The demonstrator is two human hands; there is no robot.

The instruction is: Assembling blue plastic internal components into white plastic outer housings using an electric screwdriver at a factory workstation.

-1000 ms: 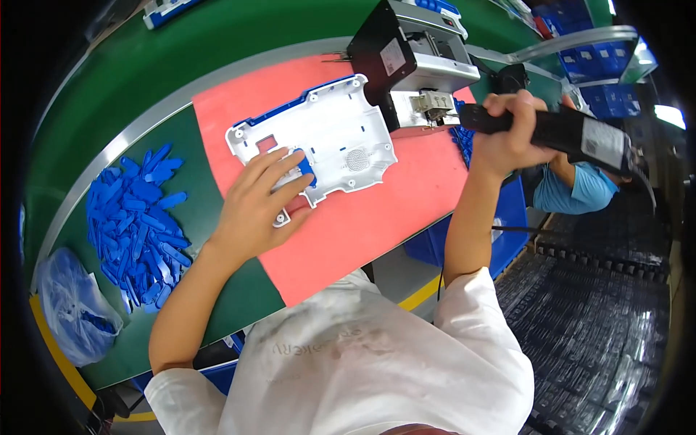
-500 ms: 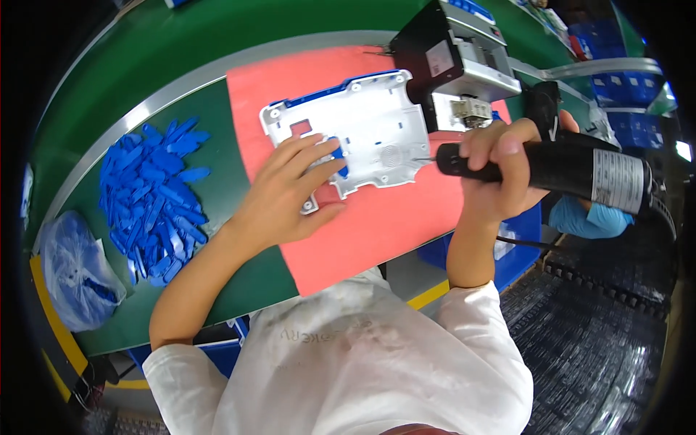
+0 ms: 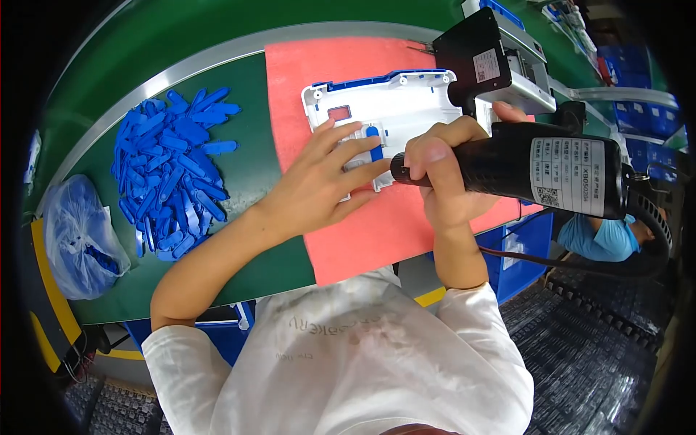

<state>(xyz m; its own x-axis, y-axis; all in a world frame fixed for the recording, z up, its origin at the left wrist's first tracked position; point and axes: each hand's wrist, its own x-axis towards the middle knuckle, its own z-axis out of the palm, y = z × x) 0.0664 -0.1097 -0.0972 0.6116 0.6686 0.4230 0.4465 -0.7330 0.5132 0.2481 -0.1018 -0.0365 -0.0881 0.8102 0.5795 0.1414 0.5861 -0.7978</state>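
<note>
A white plastic housing [image 3: 420,94] with a blue strip along its far edge lies hollow side up on the pink mat. My left hand [image 3: 312,177] reaches over its near left part, fingers spread and resting around a small blue piece [image 3: 374,143] set in the housing. In my right hand [image 3: 446,159] is a black electric screwdriver [image 3: 500,159], gripped near its front and held roughly level. Its nose is close to my left fingertips, above the near side of the housing. The bit's tip cannot be made out, and the right hand covers the housing's near right part.
On the green bench [image 3: 250,94] left of the pink mat [image 3: 348,254] lies a heap of blue plastic pieces [image 3: 174,167], with a clear plastic bag [image 3: 80,239] beside it. A black and silver device [image 3: 478,65] stands behind the right hand. Another person's blue sleeve [image 3: 602,238] shows at right.
My right hand has brought the screwdriver leftward, from the housing's right edge to beside my left fingers. The left hand stays on the housing with its fingers spread. The whole view has shifted slightly.
</note>
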